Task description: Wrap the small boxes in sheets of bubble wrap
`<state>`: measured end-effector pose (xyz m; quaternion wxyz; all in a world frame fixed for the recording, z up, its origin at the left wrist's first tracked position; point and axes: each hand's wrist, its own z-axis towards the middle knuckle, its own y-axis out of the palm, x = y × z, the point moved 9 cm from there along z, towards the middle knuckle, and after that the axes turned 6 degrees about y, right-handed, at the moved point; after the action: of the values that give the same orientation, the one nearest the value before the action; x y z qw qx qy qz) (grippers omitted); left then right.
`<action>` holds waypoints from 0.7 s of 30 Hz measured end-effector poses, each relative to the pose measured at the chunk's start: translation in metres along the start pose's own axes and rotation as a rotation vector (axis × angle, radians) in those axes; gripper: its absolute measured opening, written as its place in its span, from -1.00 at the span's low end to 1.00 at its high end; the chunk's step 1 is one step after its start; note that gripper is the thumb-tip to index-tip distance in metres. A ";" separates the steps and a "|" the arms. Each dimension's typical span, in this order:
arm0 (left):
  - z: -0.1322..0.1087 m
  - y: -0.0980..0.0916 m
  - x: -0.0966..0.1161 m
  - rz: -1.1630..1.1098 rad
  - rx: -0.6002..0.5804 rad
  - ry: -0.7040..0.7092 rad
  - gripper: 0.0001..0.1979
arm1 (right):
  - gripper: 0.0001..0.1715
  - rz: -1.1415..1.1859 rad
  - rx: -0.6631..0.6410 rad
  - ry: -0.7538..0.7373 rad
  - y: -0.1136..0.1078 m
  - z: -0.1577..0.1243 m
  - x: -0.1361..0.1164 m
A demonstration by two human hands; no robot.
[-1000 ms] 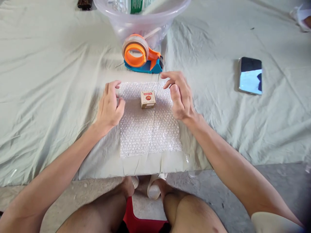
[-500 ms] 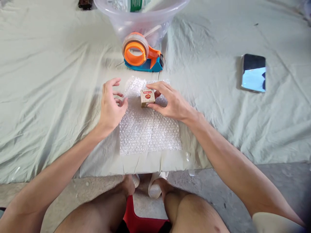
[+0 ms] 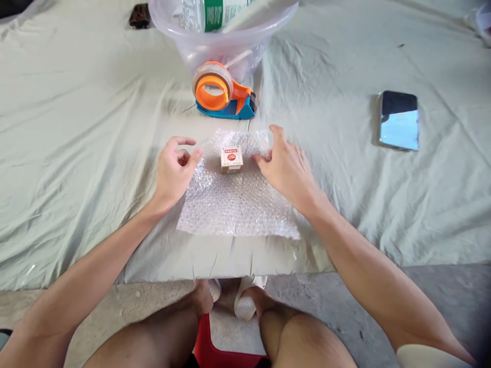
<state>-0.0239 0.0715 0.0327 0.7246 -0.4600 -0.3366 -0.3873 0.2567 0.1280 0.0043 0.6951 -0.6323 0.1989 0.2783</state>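
Observation:
A small printed box [image 3: 231, 160] with a red label sits upright on a sheet of bubble wrap [image 3: 238, 209], toward its far half. My left hand [image 3: 172, 171] is at the sheet's left edge, thumb and index finger apart, other fingers curled. At the right edge is my right hand [image 3: 289, 171], open, its thumb over the wrap and its fingers partly hidden behind the hand. Neither hand touches the box. Whether the fingertips touch the sheet's edges I cannot tell.
Beyond the wrap stands an orange and blue tape dispenser [image 3: 224, 94]. Behind it is a translucent plastic basin [image 3: 226, 43] holding a bottle [image 3: 215, 14]. A phone [image 3: 399, 120] lies at the right, a dark object [image 3: 139, 16] at the far left. Wrinkled cloth [image 3: 95, 128] covers the table.
My right hand has let go of the box and moved right to the wrap's edge. The box now rests alone. The wrap's near corners have spread outward and its side edges have shifted.

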 end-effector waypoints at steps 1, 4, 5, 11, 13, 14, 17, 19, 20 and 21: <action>-0.001 0.000 0.002 0.006 -0.001 -0.010 -0.81 | -0.20 0.072 -0.019 -0.001 0.001 0.000 0.000; -0.003 0.005 0.008 0.084 -0.040 -0.004 -0.54 | -0.21 0.341 -0.064 0.029 0.005 0.004 -0.002; -0.003 0.006 0.010 0.122 -0.054 0.005 -0.48 | -0.25 0.437 -0.081 0.045 0.006 0.006 -0.003; -0.004 0.004 0.010 0.155 -0.040 -0.049 -0.48 | -0.44 0.918 -0.253 0.024 0.020 0.006 -0.030; -0.004 0.003 0.012 0.159 -0.018 -0.053 -0.49 | -0.44 0.968 -0.267 -0.007 0.021 0.004 -0.037; -0.003 0.002 0.012 0.155 -0.005 -0.050 -0.52 | -0.47 0.978 -0.264 -0.029 0.021 0.002 -0.040; -0.003 0.005 0.014 0.100 -0.005 -0.042 -0.64 | -0.61 0.953 -0.223 -0.126 0.018 -0.002 -0.048; -0.003 0.009 0.013 0.074 -0.040 -0.032 -0.60 | -0.75 0.857 -0.167 -0.221 0.014 -0.006 -0.056; -0.003 0.011 0.012 0.063 -0.061 -0.032 -0.55 | -0.84 0.787 -0.134 -0.276 0.011 -0.008 -0.060; -0.003 0.012 0.010 0.044 -0.081 -0.039 -0.51 | -0.90 0.715 -0.100 -0.333 0.009 -0.011 -0.065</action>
<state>-0.0082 0.0695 0.0351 0.7072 -0.5037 -0.3244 -0.3754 0.2023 0.1085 0.0366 0.5455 -0.5026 0.2772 0.6108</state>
